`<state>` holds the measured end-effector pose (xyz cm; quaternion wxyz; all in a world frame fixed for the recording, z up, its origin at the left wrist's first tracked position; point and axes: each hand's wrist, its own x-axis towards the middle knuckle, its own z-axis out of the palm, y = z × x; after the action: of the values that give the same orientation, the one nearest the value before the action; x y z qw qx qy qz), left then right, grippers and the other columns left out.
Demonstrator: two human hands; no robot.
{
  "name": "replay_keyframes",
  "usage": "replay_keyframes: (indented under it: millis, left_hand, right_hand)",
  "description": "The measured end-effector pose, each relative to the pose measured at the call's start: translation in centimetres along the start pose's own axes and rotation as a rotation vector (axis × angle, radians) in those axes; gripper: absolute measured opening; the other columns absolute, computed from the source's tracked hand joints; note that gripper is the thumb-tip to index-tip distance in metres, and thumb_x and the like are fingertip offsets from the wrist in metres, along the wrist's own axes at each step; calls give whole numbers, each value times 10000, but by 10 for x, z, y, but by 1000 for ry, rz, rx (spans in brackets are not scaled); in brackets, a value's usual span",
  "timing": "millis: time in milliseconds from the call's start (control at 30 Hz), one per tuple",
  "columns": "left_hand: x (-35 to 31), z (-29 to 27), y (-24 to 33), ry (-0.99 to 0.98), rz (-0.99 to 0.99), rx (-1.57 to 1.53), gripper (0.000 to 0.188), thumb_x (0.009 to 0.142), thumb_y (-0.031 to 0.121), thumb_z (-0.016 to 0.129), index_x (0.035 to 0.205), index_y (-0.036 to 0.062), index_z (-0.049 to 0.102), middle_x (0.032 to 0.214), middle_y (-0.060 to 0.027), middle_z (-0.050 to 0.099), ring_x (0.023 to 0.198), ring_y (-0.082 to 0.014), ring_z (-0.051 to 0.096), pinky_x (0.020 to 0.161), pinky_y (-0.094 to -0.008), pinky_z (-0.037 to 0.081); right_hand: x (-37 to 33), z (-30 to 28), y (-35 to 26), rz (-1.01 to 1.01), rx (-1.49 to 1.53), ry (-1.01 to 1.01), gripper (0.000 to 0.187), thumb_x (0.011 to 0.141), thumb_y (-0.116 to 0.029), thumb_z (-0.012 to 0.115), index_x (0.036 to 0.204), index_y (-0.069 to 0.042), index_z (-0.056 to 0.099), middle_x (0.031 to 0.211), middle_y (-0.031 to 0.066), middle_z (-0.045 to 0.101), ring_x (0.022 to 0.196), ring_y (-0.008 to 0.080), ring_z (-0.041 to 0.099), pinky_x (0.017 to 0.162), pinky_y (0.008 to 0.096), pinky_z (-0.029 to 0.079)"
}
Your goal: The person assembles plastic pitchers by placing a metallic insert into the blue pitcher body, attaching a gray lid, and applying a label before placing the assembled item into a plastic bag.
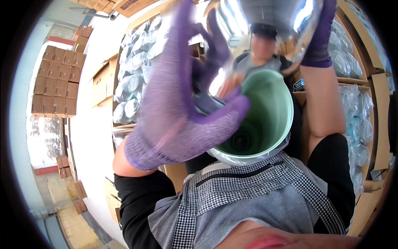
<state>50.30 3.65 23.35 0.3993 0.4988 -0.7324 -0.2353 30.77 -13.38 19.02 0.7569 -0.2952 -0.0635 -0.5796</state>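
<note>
A shiny, mirror-like rounded metal vessel (273, 16) fills the top of the head view, its upper part cut off. Its surface reflects a person and the boxes around. My right hand (322, 41), in a purple glove, grips its right side; the fingertips run out of view. Below it stands a pale green, round-mouthed container (271, 108), open at the top, with clear plastic film (253, 158) around its outside. My left hand (182, 108), also purple-gloved and slightly blurred, has fingers and thumb spread apart. Its thumb crosses in front of the green container's left rim.
Open cartons with plastic-wrapped items stand left (133, 79) and right (355, 124), close to my arms. Carton flaps (379, 120) stick out at the right. Stacked brown boxes (58, 83) are farther off at the left.
</note>
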Motion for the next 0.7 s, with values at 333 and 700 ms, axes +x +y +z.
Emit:
replay_keyframes:
  millis: [333,700]
  left_hand:
    - [-3,43,-38,140,-81,-468,1089,567,470,941,1409,2,432,1297,-151,568,1188,-274,574,1012,-409,448]
    - [5,11,-49,-157,-209,-419,1221,552,557,906,1504,3,381,1397,-197,540,1311,-303,520,1113,-427,405]
  right_hand:
    - [-76,0,-7,305,-864,-189,618,876,-265,772,1370,-62,460,1131,180,667,856,255,721,644,241,591]
    - [-126,13,3,153,-1573,-134,812,796,-367,694,1449,21,408,1554,243,311,1416,337,395,1125,454,376]
